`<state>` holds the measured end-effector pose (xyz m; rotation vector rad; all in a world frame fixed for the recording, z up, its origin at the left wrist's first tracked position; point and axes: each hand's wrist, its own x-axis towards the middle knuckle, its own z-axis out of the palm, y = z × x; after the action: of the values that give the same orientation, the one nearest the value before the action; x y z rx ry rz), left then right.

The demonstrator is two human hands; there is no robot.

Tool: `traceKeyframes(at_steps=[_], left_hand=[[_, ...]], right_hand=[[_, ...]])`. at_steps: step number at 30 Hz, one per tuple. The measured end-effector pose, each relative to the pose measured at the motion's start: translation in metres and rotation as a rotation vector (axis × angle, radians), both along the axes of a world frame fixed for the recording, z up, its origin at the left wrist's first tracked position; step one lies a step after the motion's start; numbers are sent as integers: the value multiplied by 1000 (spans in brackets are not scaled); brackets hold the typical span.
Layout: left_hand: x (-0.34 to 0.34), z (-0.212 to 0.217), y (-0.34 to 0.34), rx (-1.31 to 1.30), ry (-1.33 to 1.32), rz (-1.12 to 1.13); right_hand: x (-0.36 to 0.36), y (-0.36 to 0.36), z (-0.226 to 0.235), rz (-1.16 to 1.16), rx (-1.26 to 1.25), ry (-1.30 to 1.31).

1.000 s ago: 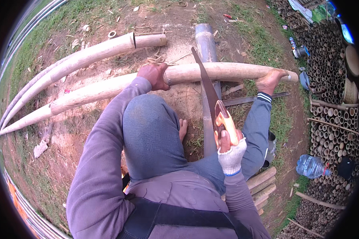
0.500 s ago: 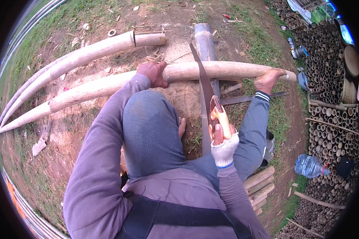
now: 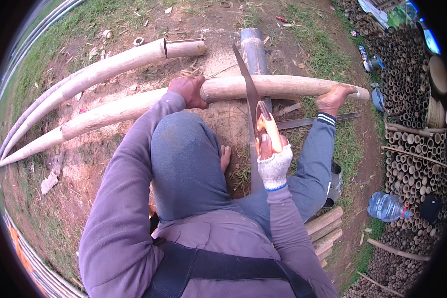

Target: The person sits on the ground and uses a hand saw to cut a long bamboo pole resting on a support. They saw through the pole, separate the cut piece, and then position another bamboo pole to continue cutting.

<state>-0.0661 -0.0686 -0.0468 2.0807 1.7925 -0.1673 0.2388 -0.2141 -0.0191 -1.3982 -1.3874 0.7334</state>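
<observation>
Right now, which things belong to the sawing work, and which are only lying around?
In use: handsaw in right hand; bamboo pole under left hand; a foot steadies it.

Lying about: second pole, grey pipe, water bottle, stacked bamboo.
</observation>
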Motion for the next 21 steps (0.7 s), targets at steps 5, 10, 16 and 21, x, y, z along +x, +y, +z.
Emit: traceKeyframes(at_steps=[5, 10, 16, 21], left_hand=[[-4, -14, -1, -17, -26, 8], [14, -19, 3, 27, -22, -48], [0, -10, 4, -6, 17, 2], [5, -23, -1, 12, -36, -21]], right_hand=[[70, -137, 4, 55, -189, 18], [-9, 61, -22, -17, 44, -159], [7, -18, 5, 41, 127, -175], [72, -141, 8, 72, -253, -98]])
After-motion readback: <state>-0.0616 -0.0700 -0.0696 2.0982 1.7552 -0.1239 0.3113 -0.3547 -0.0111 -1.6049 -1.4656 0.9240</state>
